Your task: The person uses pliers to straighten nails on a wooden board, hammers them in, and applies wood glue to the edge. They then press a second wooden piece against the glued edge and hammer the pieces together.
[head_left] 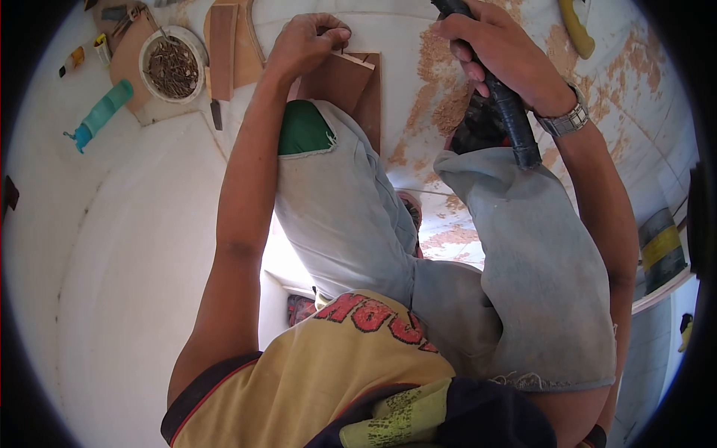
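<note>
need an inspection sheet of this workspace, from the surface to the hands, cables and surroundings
Surface: pale floor, strewn with brown dust.
Job's things: brown wooden piece by the left knee; dark, tape-wrapped handle, its far end out of frame.
Clutter: bowl of nail-like bits, teal bottle, curved yellow object.
Hands: left hand, fingertips drawn together at the wooden piece's upper edge, anything pinched unclear; right hand grips the handle.
Cables: nothing seen.
Surroundings: dark container with yellow band, far right.
</note>
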`<action>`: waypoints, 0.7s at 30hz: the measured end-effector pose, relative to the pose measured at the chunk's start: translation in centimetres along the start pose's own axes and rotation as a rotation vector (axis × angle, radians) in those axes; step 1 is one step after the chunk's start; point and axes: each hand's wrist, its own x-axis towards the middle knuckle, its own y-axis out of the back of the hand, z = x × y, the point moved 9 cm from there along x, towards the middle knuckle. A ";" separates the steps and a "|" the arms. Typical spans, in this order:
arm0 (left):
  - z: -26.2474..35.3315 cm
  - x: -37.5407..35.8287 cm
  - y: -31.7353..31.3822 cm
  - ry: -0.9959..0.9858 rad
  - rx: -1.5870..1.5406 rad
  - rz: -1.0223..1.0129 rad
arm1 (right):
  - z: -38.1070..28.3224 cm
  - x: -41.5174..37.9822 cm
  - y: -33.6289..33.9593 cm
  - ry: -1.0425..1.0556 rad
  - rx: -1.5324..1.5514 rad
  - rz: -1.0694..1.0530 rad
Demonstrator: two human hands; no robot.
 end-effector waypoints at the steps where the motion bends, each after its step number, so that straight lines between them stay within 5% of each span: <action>1: 0.3 -0.1 0.1 -0.003 0.005 -0.008 | -0.7 -0.5 0.0 -0.001 0.011 0.002; 21: 0.2 0.2 -0.4 -0.025 -0.050 -0.160 | -0.6 0.3 -1.1 -0.066 -0.055 0.121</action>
